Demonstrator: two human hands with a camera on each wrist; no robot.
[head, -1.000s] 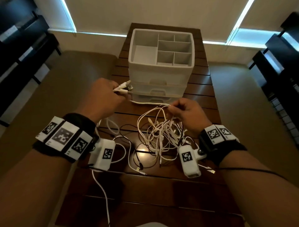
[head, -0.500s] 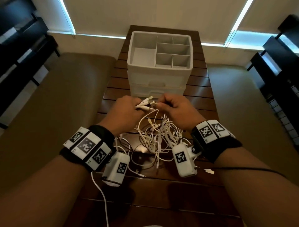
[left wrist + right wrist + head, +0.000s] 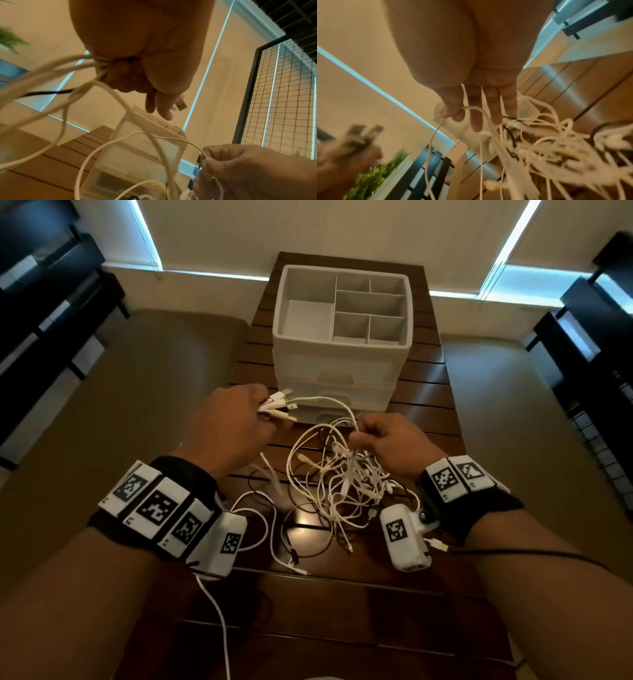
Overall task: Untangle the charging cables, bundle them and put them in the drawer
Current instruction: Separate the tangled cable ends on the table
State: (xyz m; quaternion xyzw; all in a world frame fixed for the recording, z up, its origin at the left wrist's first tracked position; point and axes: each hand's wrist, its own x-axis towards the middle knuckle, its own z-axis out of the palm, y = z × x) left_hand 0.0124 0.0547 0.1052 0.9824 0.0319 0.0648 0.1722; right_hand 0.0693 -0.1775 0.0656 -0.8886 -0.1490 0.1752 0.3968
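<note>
A tangle of white charging cables (image 3: 342,484) lies on the dark slatted table (image 3: 342,611), with a few thin black cables mixed in. My left hand (image 3: 233,426) grips several white USB plug ends (image 3: 279,405), their metal tips pointing right; the left wrist view shows the cables (image 3: 96,65) bunched in my fist and one plug (image 3: 181,105) sticking out. My right hand (image 3: 387,440) pinches a thin white cable (image 3: 471,108) that arcs up from the tangle to the plugs. The white drawer unit (image 3: 339,361) stands just behind both hands, drawers shut.
The unit's top is an open tray (image 3: 284,302) with several dividers. One white cable (image 3: 219,618) trails off the table's near edge. Beige seats flank the table, and dark shelving (image 3: 589,344) stands at both sides of the room.
My hands, which met over the tangle half a second ago, have drawn apart: the left moved left and up with the plugs, the right stayed low on a cable.
</note>
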